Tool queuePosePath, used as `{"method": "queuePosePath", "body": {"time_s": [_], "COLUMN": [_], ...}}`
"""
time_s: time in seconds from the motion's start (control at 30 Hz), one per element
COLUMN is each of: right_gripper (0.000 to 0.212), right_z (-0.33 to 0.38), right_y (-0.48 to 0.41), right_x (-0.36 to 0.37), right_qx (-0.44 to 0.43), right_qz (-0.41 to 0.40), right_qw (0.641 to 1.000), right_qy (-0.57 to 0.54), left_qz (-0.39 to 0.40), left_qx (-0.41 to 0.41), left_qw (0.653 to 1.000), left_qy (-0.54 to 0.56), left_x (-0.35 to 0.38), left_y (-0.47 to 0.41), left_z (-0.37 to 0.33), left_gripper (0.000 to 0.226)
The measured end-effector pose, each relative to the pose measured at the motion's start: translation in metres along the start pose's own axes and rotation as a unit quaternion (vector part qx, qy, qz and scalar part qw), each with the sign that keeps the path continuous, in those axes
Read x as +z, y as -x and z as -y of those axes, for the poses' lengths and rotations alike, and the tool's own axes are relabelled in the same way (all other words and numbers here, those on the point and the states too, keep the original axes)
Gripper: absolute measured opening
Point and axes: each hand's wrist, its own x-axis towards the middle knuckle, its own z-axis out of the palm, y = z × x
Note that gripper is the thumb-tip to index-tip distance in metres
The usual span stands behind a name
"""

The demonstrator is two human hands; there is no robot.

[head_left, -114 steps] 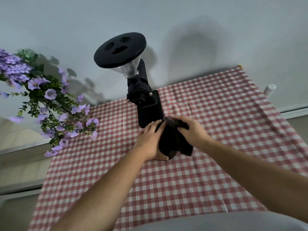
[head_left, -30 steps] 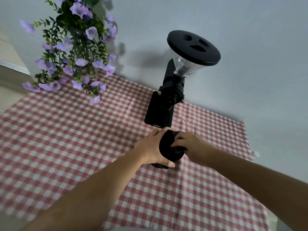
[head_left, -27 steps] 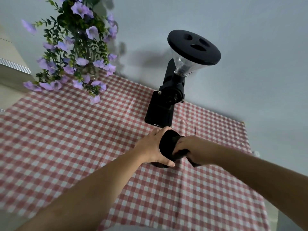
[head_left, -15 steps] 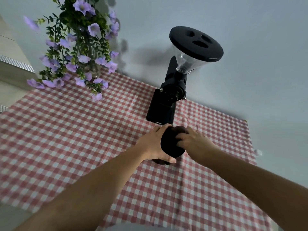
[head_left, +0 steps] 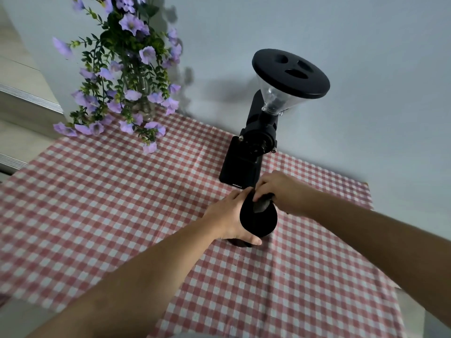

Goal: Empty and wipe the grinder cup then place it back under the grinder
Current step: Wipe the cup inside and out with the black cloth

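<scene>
Black grinder cup (head_left: 259,222) is gripped round its side by left hand (head_left: 229,217) on the checked cloth (head_left: 122,203) just before the grinder (head_left: 253,152), a dark rag (head_left: 262,203) pinched inside by right hand (head_left: 283,191); judged light, rigid, smooth-walled, best held mid-wall.

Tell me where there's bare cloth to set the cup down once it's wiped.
The checked tablecloth is bare across the whole stretch left of the left hand, between the flower vase and the near edge. Also bare: the near-right area under the right hand. It is crowded only around the cup in front of the grinder.
</scene>
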Motion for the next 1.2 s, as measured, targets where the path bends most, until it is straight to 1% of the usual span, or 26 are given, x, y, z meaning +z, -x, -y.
{"method": "queuePosePath", "body": {"time_s": [0.1, 0.13, 0.2, 0.27, 0.3, 0.33, 0.37, 0.43, 0.47, 0.5, 0.57, 0.6, 0.67, 0.73, 0.83, 0.87, 0.9, 0.97, 1.03, 1.1, 1.13, 1.2], "right_gripper": [0.041, 0.041, 0.041, 0.041, 0.040, 0.040, 0.039, 0.037, 0.037, 0.038, 0.043, 0.045, 0.042, 0.040, 0.047, 0.048, 0.048, 0.048, 0.046, 0.041, 0.040, 0.041], "right_z": [0.010, 0.014, 0.017, 0.011, 0.008, 0.004, 0.002, 0.006, 0.010, 0.016, 0.026, 0.029, 0.029, 0.026, 0.020, 0.017, 0.014, 0.006, -0.003, -0.009, -0.011, -0.006], "right_y": [0.004, 0.008, 0.019, 0.028, 0.030, 0.029, 0.025, 0.016, 0.014, 0.013, 0.017, 0.023, 0.035, 0.043, 0.044, 0.044, 0.043, 0.039, 0.032, 0.025, 0.023, 0.025], "right_x": [0.016, 0.023, 0.028, 0.017, 0.010, 0.004, -0.001, -0.003, 0.001, 0.009, 0.030, 0.038, 0.044, 0.044, 0.040, 0.040, 0.039, 0.034, 0.024, 0.016, 0.017, 0.029], "right_qx": [0.074, 0.091, 0.081, 0.054, 0.044, 0.039, 0.039, 0.063, 0.074, 0.075, 0.067, 0.069, 0.065, 0.045, 0.035, 0.024, 0.011, -0.024, -0.059, -0.091, -0.092, -0.051], "right_qz": [-0.075, -0.074, -0.007, 0.102, 0.137, 0.135, 0.097, -0.023, -0.058, -0.067, -0.047, -0.037, -0.011, 0.019, 0.042, 0.046, 0.050, 0.056, 0.040, -0.008, -0.031, -0.051], "right_qw": [0.993, 0.989, 0.991, 0.988, 0.985, 0.987, 0.992, 0.997, 0.995, 0.995, 0.993, 0.992, 0.992, 0.996, 0.998, 0.998, 0.999, 0.997, 0.989, 0.976, 0.972, 0.978], "right_qy": [-0.061, -0.086, -0.104, -0.104, -0.097, -0.084, -0.065, -0.033, -0.014, 0.017, 0.082, 0.095, 0.104, 0.076, -0.018, -0.028, -0.019, 0.045, 0.132, 0.199, 0.215, 0.195], "left_qz": [-0.009, -0.010, -0.012, -0.013, -0.012, -0.012, -0.011, -0.005, -0.004, -0.004, -0.006, -0.008, -0.014, -0.017, -0.022, -0.023, -0.022, -0.018, -0.014, -0.013, -0.015, -0.019], "left_qx": [0.001, 0.003, 0.007, 0.007, 0.008, 0.009, 0.009, 0.003, -0.002, -0.005, -0.010, -0.011, -0.004, 0.003, 0.006, 0.007, 0.008, 0.008, 0.005, 0.001, 0.000, -0.005], "left_qw": [1.000, 1.000, 1.000, 1.000, 1.000, 1.000, 1.000, 1.000, 1.000, 1.000, 1.000, 1.000, 1.000, 1.000, 1.000, 1.000, 1.000, 1.000, 1.000, 1.000, 1.000, 1.000], "left_qy": [0.010, 0.014, 0.018, 0.024, 0.024, 0.022, 0.019, 0.015, 0.009, 0.002, -0.007, -0.005, 0.002, 0.004, 0.006, 0.008, 0.009, 0.007, 0.002, 0.002, 0.001, -0.010], "left_x": [0.001, 0.002, 0.001, 0.000, 0.000, 0.001, 0.001, 0.000, 0.001, 0.002, 0.003, 0.003, 0.004, 0.003, 0.003, 0.003, 0.002, 0.002, 0.002, 0.002, 0.003, 0.004], "left_y": [0.001, 0.002, 0.002, 0.000, 0.001, 0.001, 0.001, 0.001, 0.001, 0.000, 0.000, -0.001, -0.001, 0.000, 0.001, 0.001, 0.000, 0.000, 0.000, 0.000, -0.001, -0.002], "left_z": [0.000, 0.001, 0.000, -0.002, -0.002, -0.002, -0.002, 0.001, 0.001, 0.001, 0.000, 0.001, 0.000, 0.000, -0.001, -0.001, -0.002, -0.002, -0.001, 0.000, 0.001, 0.001], "left_gripper": [0.129, 0.128, 0.127, 0.123, 0.122, 0.122, 0.123, 0.127, 0.129, 0.130, 0.131, 0.130, 0.127, 0.123, 0.122, 0.122, 0.121, 0.120, 0.124, 0.127, 0.128, 0.127]}}
